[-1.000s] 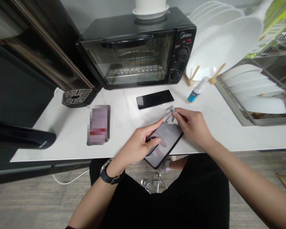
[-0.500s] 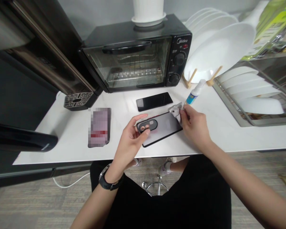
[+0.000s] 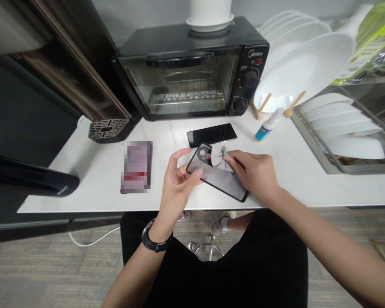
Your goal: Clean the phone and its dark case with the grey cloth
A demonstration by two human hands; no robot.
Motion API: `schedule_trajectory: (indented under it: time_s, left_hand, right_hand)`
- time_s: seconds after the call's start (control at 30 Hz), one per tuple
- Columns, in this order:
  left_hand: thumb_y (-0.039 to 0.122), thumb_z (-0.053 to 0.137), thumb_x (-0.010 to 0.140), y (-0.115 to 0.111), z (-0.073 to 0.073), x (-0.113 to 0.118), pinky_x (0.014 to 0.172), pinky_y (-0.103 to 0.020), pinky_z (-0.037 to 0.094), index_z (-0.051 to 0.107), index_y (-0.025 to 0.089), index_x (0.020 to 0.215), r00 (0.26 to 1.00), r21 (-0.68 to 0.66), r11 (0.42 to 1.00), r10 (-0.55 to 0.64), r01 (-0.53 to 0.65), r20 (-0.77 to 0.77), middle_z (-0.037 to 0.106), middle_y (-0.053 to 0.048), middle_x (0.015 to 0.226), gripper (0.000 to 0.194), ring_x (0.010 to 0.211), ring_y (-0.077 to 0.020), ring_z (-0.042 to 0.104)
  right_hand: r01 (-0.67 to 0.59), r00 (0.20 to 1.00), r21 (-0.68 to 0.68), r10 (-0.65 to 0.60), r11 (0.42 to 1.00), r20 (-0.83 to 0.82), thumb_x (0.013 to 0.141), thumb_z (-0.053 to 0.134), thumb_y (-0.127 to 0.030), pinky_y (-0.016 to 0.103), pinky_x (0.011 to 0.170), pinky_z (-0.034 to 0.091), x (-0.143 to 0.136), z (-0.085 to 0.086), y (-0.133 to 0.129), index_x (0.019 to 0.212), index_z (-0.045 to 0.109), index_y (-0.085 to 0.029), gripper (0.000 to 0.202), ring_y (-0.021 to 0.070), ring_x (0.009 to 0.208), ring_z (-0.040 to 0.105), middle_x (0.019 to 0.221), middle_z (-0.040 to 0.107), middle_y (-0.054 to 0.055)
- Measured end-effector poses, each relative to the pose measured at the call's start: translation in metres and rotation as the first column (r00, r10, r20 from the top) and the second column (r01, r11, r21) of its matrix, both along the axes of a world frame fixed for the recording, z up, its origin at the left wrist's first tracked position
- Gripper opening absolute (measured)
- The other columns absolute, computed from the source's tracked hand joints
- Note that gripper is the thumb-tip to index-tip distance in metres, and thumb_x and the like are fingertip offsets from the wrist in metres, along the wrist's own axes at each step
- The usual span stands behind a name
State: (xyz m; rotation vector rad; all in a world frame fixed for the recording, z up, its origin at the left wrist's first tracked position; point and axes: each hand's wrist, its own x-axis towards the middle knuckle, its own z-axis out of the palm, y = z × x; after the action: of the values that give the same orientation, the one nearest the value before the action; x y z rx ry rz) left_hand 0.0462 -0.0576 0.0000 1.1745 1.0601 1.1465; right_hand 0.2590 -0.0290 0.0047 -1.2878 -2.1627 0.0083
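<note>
A translucent phone case [image 3: 220, 177] with a black rim is tilted above the counter, its camera cutout at the upper left. My left hand [image 3: 179, 184] grips its left end, thumb on the face and fingers behind. Pinched in my right hand [image 3: 255, 171] is a crumpled grey cloth [image 3: 218, 157], pressed on the case beside the cutout. Just behind lies a black phone [image 3: 211, 134], screen up. A small white spray bottle with a blue label [image 3: 265, 128] leans or stands to the right. To the left lies a blurred-out purple phone-like item [image 3: 136, 167].
A black toaster oven [image 3: 192, 81] stands at the back, a white pot [image 3: 210, 15] on top. White plates [image 3: 304, 64] fill a rack at the right, beside a metal dish basket [image 3: 311, 143]. A dark machine with a drip tray [image 3: 111, 128] stands at the left.
The case has turned, its left end now raised toward the black phone and its right end lowered. My right hand has moved the cloth from the case's right end to beside the camera cutout.
</note>
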Motion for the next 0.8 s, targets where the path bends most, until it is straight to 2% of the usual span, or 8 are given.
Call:
schedule_trajectory:
  time_s: [0.1, 0.2, 0.3, 0.4, 0.5, 0.63, 0.7, 0.8]
  left_hand:
    - [0.041, 0.07, 0.098, -0.008, 0.003, 0.005, 0.088, -0.037, 0.063, 0.039, 0.027, 0.148, 0.995, 0.053, 0.999, 0.017, -0.012, -0.096, 0.074, -0.008, 0.116, 0.061, 0.101, -0.0241, 0.076]
    - [0.036, 0.061, 0.101, -0.015, 0.009, 0.016, 0.098, -0.045, 0.059, 0.043, 0.02, 0.141, 0.917, 0.126, 0.99, 0.107, -0.063, -0.384, 0.073, -0.015, 0.125, 0.048, 0.114, -0.0308, 0.073]
    - [0.035, 0.054, 0.103, -0.022, 0.02, 0.023, 0.093, -0.048, 0.059, 0.04, 0.014, 0.142, 0.821, 0.071, 0.996, 0.002, 0.048, -0.571, 0.074, -0.02, 0.118, 0.047, 0.109, -0.0351, 0.074]
    - [0.037, 0.052, 0.103, -0.026, 0.029, 0.023, 0.087, -0.044, 0.06, 0.041, 0.014, 0.141, 0.82, 0.08, 0.986, -0.076, 0.147, -0.567, 0.076, -0.017, 0.107, 0.046, 0.1, -0.0331, 0.076]
    - [0.038, 0.054, 0.104, -0.022, 0.03, 0.017, 0.082, -0.04, 0.061, 0.044, 0.019, 0.138, 0.869, 0.119, 0.992, 0.014, 0.052, -0.495, 0.075, -0.01, 0.101, 0.041, 0.084, -0.0263, 0.075]
    - [0.039, 0.053, 0.105, -0.018, 0.022, 0.015, 0.086, -0.04, 0.061, 0.041, 0.022, 0.145, 0.878, 0.199, 0.977, 0.156, -0.071, -0.454, 0.074, -0.011, 0.117, 0.045, 0.094, -0.0257, 0.076]
    - [0.038, 0.051, 0.106, -0.022, 0.021, 0.02, 0.086, -0.04, 0.061, 0.038, 0.021, 0.148, 0.872, 0.17, 0.984, 0.125, -0.049, -0.474, 0.075, -0.012, 0.118, 0.048, 0.096, -0.0269, 0.076]
    - [0.036, 0.049, 0.106, -0.031, 0.022, 0.03, 0.089, -0.042, 0.06, 0.036, 0.02, 0.152, 0.865, 0.123, 0.99, 0.009, 0.062, -0.502, 0.073, -0.015, 0.127, 0.05, 0.101, -0.0283, 0.076]
  right_hand:
    - [0.126, 0.982, -0.048, -0.131, 0.991, -0.133, 0.108, 0.049, -0.045, 0.027, 0.055, 0.036, -0.008, -0.008, -0.01, 0.093, 0.075, -0.019, 0.04, 0.0137, 0.051, 0.058, 0.065, 0.072, 0.004]
    - [0.141, 0.969, -0.125, -0.163, 0.982, -0.187, 0.107, 0.05, -0.047, 0.026, 0.054, 0.036, -0.014, -0.013, -0.019, 0.087, 0.07, -0.019, 0.039, 0.0125, 0.048, 0.053, 0.061, 0.066, 0.001]
    - [0.161, 0.964, -0.127, -0.184, 0.979, -0.193, 0.107, 0.049, -0.046, 0.027, 0.055, 0.035, -0.018, -0.006, -0.018, 0.08, 0.066, -0.02, 0.042, 0.013, 0.048, 0.051, 0.058, 0.062, 0.001]
    - [0.19, 0.941, -0.111, -0.213, 0.976, -0.264, 0.108, 0.045, -0.046, 0.028, 0.057, 0.036, -0.022, 0.009, -0.015, 0.077, 0.063, -0.022, 0.043, 0.0139, 0.051, 0.05, 0.058, 0.059, 0.001]
    - [0.145, 0.94, -0.184, -0.194, 0.972, -0.282, 0.107, 0.046, -0.043, 0.028, 0.055, 0.033, -0.025, 0.019, -0.021, 0.072, 0.055, -0.023, 0.042, 0.0129, 0.05, 0.043, 0.055, 0.052, -0.001]
    - [0.06, 0.967, -0.343, -0.14, 0.937, -0.214, 0.105, 0.049, -0.039, 0.028, 0.052, 0.028, -0.021, 0.018, -0.036, 0.068, 0.044, -0.024, 0.04, 0.0115, 0.047, 0.035, 0.051, 0.043, -0.005]
    - [0.058, 0.973, -0.374, -0.137, 0.926, -0.188, 0.104, 0.05, -0.039, 0.029, 0.054, 0.027, -0.017, 0.017, -0.035, 0.068, 0.043, -0.024, 0.04, 0.0118, 0.047, 0.035, 0.052, 0.043, -0.005]
    - [0.127, 0.95, -0.326, -0.209, 0.937, -0.232, 0.105, 0.047, -0.042, 0.03, 0.056, 0.026, -0.014, 0.019, -0.023, 0.067, 0.042, -0.024, 0.042, 0.013, 0.049, 0.036, 0.053, 0.042, -0.003]
